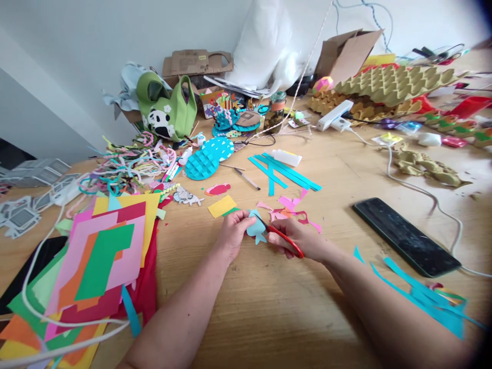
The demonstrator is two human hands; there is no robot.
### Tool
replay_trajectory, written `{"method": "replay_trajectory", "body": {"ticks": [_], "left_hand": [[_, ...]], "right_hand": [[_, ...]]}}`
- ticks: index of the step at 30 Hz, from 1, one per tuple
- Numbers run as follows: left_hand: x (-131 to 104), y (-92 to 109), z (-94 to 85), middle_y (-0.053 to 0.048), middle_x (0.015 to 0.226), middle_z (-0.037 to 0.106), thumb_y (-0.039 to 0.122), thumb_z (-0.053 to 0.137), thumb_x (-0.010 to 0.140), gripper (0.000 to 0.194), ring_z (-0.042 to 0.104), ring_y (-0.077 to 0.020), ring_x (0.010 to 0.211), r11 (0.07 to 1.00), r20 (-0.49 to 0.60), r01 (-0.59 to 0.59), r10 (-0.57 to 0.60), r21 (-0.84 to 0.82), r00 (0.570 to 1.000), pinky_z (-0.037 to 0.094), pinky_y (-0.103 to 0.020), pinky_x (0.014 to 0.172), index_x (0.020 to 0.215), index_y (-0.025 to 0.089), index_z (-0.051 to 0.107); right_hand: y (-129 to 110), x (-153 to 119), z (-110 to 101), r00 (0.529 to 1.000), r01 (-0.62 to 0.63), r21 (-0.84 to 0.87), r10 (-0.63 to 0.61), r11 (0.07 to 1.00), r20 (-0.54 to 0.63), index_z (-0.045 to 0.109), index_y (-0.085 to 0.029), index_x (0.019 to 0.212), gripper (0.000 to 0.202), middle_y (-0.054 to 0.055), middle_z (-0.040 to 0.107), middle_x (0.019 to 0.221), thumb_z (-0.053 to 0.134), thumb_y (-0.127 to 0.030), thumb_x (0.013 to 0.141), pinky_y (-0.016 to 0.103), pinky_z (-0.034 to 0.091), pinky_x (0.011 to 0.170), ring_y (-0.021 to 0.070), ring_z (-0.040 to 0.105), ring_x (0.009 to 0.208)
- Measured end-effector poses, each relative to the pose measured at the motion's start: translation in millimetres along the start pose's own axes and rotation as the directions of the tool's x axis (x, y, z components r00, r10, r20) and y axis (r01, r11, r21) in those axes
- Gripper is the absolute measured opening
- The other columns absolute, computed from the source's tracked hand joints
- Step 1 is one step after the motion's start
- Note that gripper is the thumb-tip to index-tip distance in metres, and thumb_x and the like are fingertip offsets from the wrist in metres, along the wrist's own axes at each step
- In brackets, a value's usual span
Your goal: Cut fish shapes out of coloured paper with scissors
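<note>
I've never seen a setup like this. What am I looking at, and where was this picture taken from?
There is no machine here: a person works bare-handed, seen from a camera worn on their head, looking forward and down. The left hand holds a small light-blue paper piece; the right hand holds red-handled scissors, blades at the paper. On the brown wooden table lie a messy stack of coloured paper sheets, flat blue paper strips and a black rectangular phone.
</note>
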State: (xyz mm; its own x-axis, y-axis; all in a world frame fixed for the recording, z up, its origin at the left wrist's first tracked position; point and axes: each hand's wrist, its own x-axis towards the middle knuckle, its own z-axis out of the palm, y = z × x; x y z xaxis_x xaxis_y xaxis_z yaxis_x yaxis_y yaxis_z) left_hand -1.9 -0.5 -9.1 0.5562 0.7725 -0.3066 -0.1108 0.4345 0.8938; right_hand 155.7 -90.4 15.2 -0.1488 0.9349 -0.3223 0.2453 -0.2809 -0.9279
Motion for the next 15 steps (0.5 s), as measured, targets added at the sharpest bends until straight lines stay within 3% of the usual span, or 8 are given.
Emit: {"method": "replay_trajectory", "body": {"ticks": [15], "left_hand": [[0.3, -0.4, -0.7, 0.001, 0.053, 0.057, 0.034, 0.079, 0.056, 0.027, 0.047, -0.0087, 0.047, 1.000, 0.004, 0.025, -0.025, -0.018, 1.000, 0.037, -0.022, 0.048, 0.062, 0.014, 0.062]], "right_hand": [[-0.3, 0.2, -1.5, 1.000, -0.013, -0.016, 0.013, 1.000, 0.001, 0.046, -0.020, 0.067, 0.053, -0.005, 0.050, 0.050, 0.068, -0.069, 0.072, 0.021, 0.034, 0.038, 0.0092, 0.047, 0.039]]}}
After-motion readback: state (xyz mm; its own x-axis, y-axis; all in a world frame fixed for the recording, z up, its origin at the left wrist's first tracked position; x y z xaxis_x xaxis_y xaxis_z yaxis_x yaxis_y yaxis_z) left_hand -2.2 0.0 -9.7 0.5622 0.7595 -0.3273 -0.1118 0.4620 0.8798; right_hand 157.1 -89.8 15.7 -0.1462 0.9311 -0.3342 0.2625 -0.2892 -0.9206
